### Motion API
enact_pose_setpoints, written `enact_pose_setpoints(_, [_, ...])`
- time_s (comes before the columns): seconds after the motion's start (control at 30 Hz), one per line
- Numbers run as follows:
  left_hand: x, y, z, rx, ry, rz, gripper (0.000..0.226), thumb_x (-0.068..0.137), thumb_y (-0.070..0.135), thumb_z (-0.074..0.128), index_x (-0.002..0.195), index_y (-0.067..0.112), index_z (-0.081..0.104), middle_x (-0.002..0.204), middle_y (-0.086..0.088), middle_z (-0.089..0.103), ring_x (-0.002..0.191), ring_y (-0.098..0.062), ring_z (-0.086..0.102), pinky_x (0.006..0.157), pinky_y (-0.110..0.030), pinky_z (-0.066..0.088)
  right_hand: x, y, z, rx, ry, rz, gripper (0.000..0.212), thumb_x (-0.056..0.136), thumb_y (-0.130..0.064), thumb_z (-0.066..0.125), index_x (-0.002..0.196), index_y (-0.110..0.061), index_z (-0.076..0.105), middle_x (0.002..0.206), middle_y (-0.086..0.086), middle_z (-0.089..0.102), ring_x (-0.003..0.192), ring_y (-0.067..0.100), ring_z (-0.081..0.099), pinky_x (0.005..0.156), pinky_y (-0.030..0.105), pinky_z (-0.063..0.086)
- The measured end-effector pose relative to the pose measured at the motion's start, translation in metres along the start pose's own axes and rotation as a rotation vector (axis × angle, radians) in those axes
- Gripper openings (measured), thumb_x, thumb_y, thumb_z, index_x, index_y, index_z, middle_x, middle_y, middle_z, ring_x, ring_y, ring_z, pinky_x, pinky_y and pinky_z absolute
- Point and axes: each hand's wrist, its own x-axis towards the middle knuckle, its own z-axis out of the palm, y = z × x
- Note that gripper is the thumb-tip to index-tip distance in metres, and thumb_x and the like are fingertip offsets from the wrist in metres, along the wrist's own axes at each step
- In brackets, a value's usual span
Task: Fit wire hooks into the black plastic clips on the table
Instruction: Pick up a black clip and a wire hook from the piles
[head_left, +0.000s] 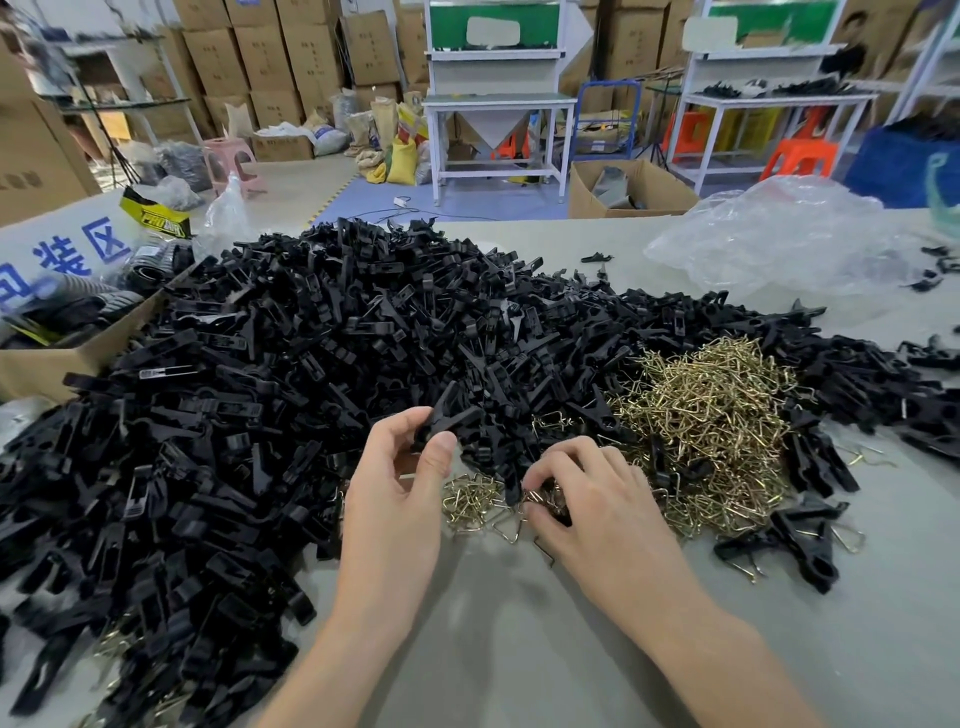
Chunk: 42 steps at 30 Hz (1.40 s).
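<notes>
Tangles looked like the real risk, tbh: left hand (400, 467) had its grip pinched on one black clip (449, 418) over the heap (311, 364), right hand (587, 493) had its grip curled round wire hooks (545, 499) on the tabletop (519, 649), and those snagged together, so several might've lifted at once.

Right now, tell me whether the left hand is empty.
No, the left hand pinches a black clip between thumb and fingertips, just above the pile of clips.
</notes>
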Motion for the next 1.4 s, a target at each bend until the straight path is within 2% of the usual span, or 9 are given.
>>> enact_pose_setpoints(0.2, [-0.001,0.0,0.001,0.013,-0.01,0.007,0.02,0.086,0.053,0.059,0.106,0.051,0.057,0.093,0.021,0.068,0.082,-0.004,0.064,0.068,-0.009,0.047,0.002,-0.001,-0.001,0.15,0.042,-0.022,0.007,0.096,-0.033,0.057,0.095,-0.039,0.053,0.1,-0.025,0.054,0.1,-0.001,0.047,0.091,0.021,0.034])
enact_pose_setpoints(0.3, [-0.001,-0.001,0.002,0.051,-0.037,0.018,0.016,0.093,0.043,0.062,0.106,0.052,0.058,0.094,0.025,0.067,0.082,-0.002,0.064,0.069,-0.011,0.048,0.004,-0.005,-0.007,0.562,0.086,0.106,0.012,0.096,-0.029,0.064,0.091,-0.038,0.058,0.092,-0.026,0.064,0.084,-0.003,0.063,0.074,0.01,0.043])
enact_pose_setpoints(0.43, [-0.005,0.001,0.002,0.087,-0.102,0.053,0.026,0.095,0.032,0.064,0.108,0.054,0.061,0.091,0.021,0.069,0.075,-0.003,0.062,0.067,-0.008,0.045,0.009,-0.006,-0.017,0.987,0.137,0.224,0.012,0.096,-0.023,0.068,0.094,-0.035,0.068,0.093,-0.008,0.073,0.088,0.009,0.073,0.076,0.017,0.055])
enact_pose_setpoints(0.63, [-0.007,0.0,0.005,0.136,-0.149,0.091,0.029,0.094,0.03,0.065,0.111,0.053,0.061,0.086,0.017,0.067,0.069,-0.003,0.059,0.061,-0.011,0.043,0.012,-0.001,-0.021,1.097,0.102,0.249,0.012,0.093,-0.019,0.07,0.097,-0.027,0.077,0.102,-0.015,0.076,0.098,-0.003,0.069,0.082,0.007,0.047])
enact_pose_setpoints(0.77, [-0.007,-0.001,0.004,0.143,-0.147,0.094,0.027,0.094,0.032,0.064,0.113,0.051,0.061,0.087,0.017,0.067,0.07,-0.004,0.059,0.062,-0.012,0.045,0.015,-0.002,-0.024,1.347,0.045,0.322,0.021,0.08,-0.035,0.072,0.098,-0.028,0.08,0.11,-0.008,0.076,0.103,0.007,0.07,0.087,0.02,0.055])
enact_pose_setpoints(0.87, [-0.007,-0.001,0.005,0.138,-0.135,0.091,0.027,0.094,0.033,0.065,0.112,0.052,0.061,0.086,0.017,0.066,0.068,-0.003,0.058,0.06,-0.01,0.043,0.018,-0.001,-0.029,1.832,-0.034,0.476,0.014,0.083,-0.021,0.072,0.092,-0.019,0.081,0.113,0.01,0.074,0.098,0.025,0.073,0.081,0.034,0.061])
enact_pose_setpoints(0.93, [-0.008,0.0,0.006,0.143,-0.135,0.083,0.027,0.093,0.035,0.064,0.112,0.054,0.061,0.088,0.017,0.067,0.069,-0.003,0.059,0.061,-0.01,0.043,0.017,0.0,-0.031,1.979,-0.075,0.529,0.012,0.086,-0.018,0.07,0.091,-0.019,0.081,0.12,0.015,0.072,0.105,0.032,0.071,0.084,0.04,0.061])
enact_pose_setpoints(1.2, [-0.011,0.001,0.01,0.145,-0.156,0.081,0.028,0.093,0.034,0.065,0.111,0.055,0.06,0.087,0.017,0.066,0.066,-0.004,0.057,0.061,-0.01,0.043,0.017,0.001,-0.031,2.231,-0.063,0.654,0.011,0.086,-0.014,0.074,0.093,-0.012,0.081,0.097,0.012,0.07,0.079,0.016,0.069,0.068,0.027,0.062])
enact_pose_setpoints(1.4, [-0.011,0.002,0.011,0.143,-0.167,0.088,0.027,0.093,0.034,0.065,0.11,0.054,0.06,0.085,0.016,0.065,0.064,-0.003,0.055,0.061,-0.01,0.042,0.018,0.002,-0.029,2.168,-0.026,0.67,0.021,0.08,-0.007,0.075,0.1,-0.003,0.079,0.109,0.016,0.073,0.089,0.019,0.074,0.074,0.026,0.062])
